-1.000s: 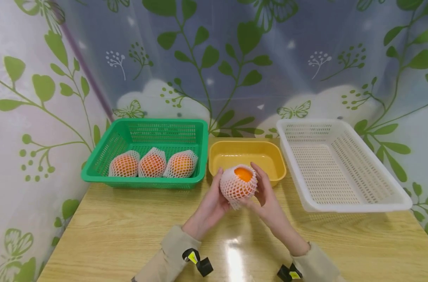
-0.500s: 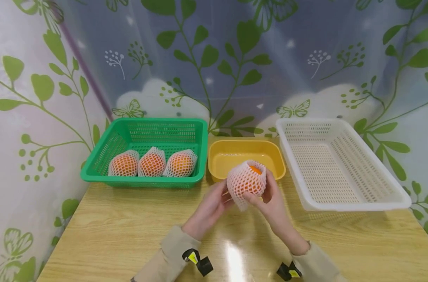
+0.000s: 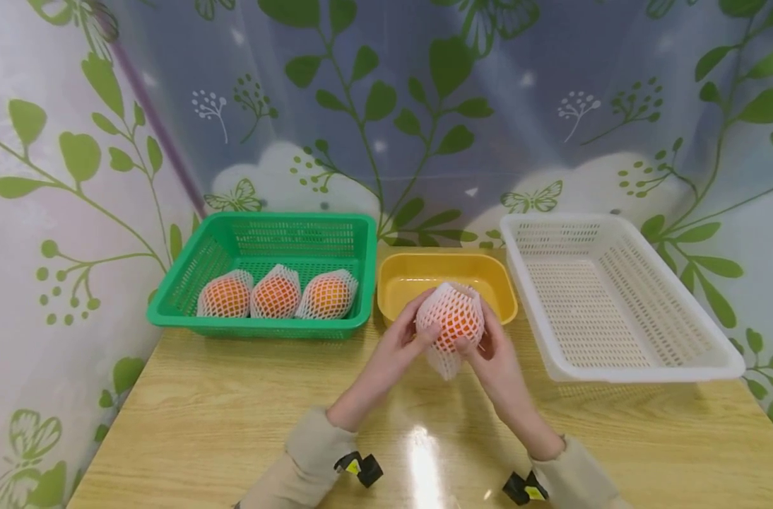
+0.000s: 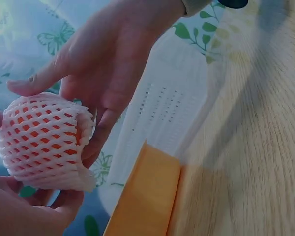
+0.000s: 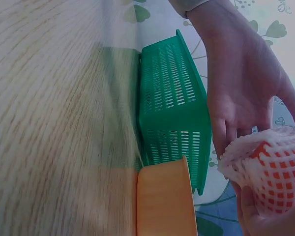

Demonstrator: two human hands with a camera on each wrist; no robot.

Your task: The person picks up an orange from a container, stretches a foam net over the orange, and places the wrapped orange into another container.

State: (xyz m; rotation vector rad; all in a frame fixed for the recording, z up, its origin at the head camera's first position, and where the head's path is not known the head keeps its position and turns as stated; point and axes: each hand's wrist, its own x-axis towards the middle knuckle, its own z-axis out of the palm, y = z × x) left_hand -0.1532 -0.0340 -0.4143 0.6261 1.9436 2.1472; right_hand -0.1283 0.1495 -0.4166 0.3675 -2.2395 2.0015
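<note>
Both hands are together on one round orange fruit in a white foam net sleeve (image 3: 451, 322), held clear above the wooden bench (image 3: 234, 417), just in front of the near rim of the yellow plastic tub (image 3: 447, 264). The left hand (image 3: 399, 351) grips the sleeved fruit from its left side, fingers curled onto the netting; the right hand (image 3: 496, 353) cups it from the right and from beneath, thumb pressed to the net. A loose tail of netting hangs below the fruit between the two hands. The left wrist view shows the sleeve (image 4: 43, 141) covering most of the fruit, with orange skin visible through the mesh. To the left of the tub stands a green perforated plastic basket (image 3: 266, 233) holding three further net-sleeved oranges (image 3: 276, 295) in a row along its near wall, touching one another. To the right of the tub stands a white perforated plastic basket (image 3: 615, 367). Both forearms wear beige sleeves (image 3: 310, 452). A leaf-patterned curtain (image 3: 425, 106) backs the bench.
</note>
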